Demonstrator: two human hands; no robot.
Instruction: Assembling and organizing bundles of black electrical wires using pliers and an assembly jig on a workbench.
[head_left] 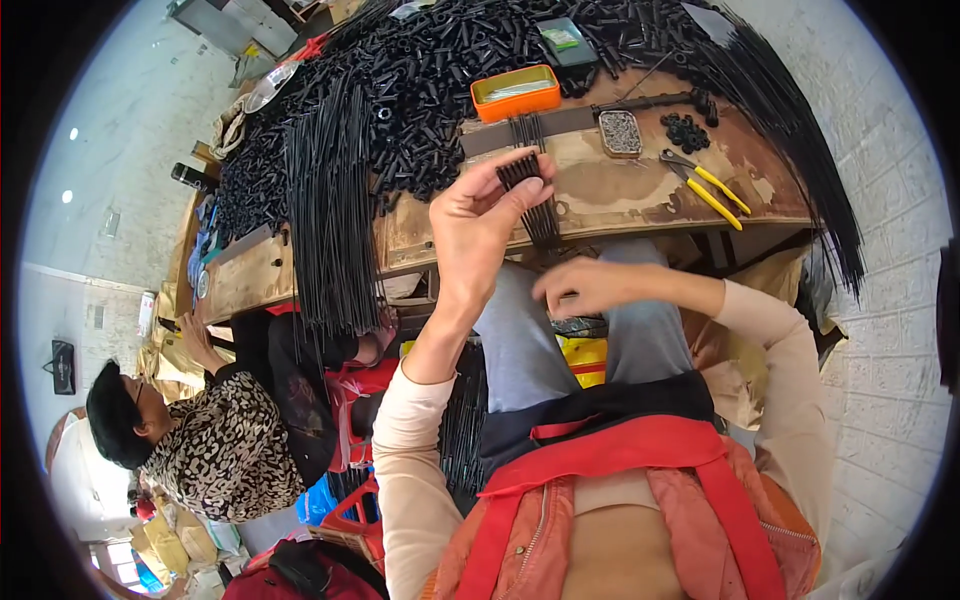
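Note:
My left hand (pixel 478 225) is raised over the near edge of the table, thumb and fingers pinched on a row of thin black pieces (pixel 518 172) set side by side like a comb. Just behind and below it, a narrow bundle of black rods (pixel 541 225) lies across the table edge. Over my lap is my right hand (pixel 590 288), its fingers curled and slightly smeared by motion. Whether it holds anything cannot be made out.
On the wooden table (pixel 620 190) are yellow-handled pliers (pixel 712 195), a tin of small metal parts (pixel 620 134), black rings (pixel 685 133) and an orange box (pixel 516 93). Black tubular parts (pixel 430 80) are heaped behind. Long black rods (pixel 330 200) overhang left. A co-worker (pixel 215 440) sits left.

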